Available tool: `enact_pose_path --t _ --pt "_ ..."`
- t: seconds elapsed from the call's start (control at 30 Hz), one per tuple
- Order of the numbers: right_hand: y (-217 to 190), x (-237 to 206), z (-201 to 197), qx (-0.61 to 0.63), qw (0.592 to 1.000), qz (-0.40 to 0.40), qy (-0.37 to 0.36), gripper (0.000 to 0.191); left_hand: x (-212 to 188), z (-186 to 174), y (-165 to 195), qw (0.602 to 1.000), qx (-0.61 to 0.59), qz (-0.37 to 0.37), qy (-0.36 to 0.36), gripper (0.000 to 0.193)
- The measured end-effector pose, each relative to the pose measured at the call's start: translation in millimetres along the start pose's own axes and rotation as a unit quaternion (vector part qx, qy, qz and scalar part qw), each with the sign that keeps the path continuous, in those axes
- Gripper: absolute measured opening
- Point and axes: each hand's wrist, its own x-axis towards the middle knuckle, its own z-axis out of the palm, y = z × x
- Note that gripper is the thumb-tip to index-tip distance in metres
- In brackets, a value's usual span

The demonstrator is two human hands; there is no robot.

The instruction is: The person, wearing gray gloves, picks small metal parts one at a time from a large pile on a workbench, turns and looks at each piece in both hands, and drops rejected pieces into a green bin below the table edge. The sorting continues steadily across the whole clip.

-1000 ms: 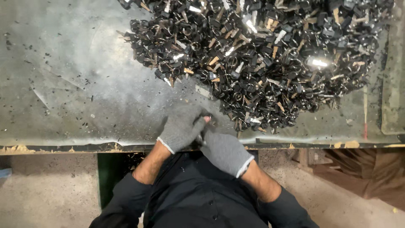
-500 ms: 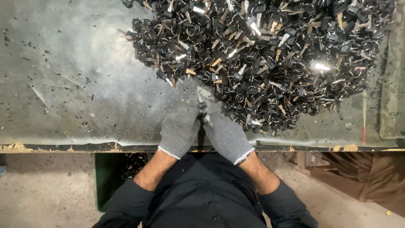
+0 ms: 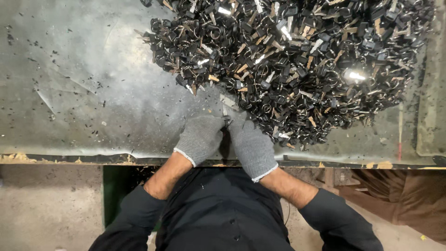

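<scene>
Both my hands wear grey knit gloves and meet near the table's front edge. My left hand (image 3: 200, 138) and my right hand (image 3: 251, 146) pinch a small dark metal piece (image 3: 227, 122) between their fingertips; a flat silver strip (image 3: 229, 101) lies just beyond them. Right behind the fingers begins a large heap of small black and silver metal parts (image 3: 297, 60), rings and clips mixed together, filling the upper right of the table.
The grey metal table top (image 3: 83, 93) is scratched and strewn with small dark chips. Its front edge (image 3: 69, 160) shows worn wood. Below it a green box (image 3: 114, 190) stands on a concrete floor. Brown fabric (image 3: 409, 200) lies at the lower right.
Both hands have moved forward from the table edge toward the heap, and the fingertips now come together at the heap's near rim.
</scene>
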Motion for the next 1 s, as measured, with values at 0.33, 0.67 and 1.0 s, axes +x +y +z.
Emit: enact_pose_path --t 0.33,0.67,1.0 --pt "-2.0 -4.3 6.3 0.107 0.993 -0.003 -0.042 0.023 1.3 9.6 -10.1 0.999 0.012 0.038 0.007 0.016" --pt "21.4 7.7 1.4 0.37 0.893 0.061 -0.251 0.042 -18.9 -3.7 6.4 0.98 -0.151 -0.017 0.129 0.031" --pt "-18.4 3.2 -16.4 0.098 0.993 0.06 -0.03 0.056 -29.2 29.3 -5.5 0.978 0.05 0.091 0.183 0.026"
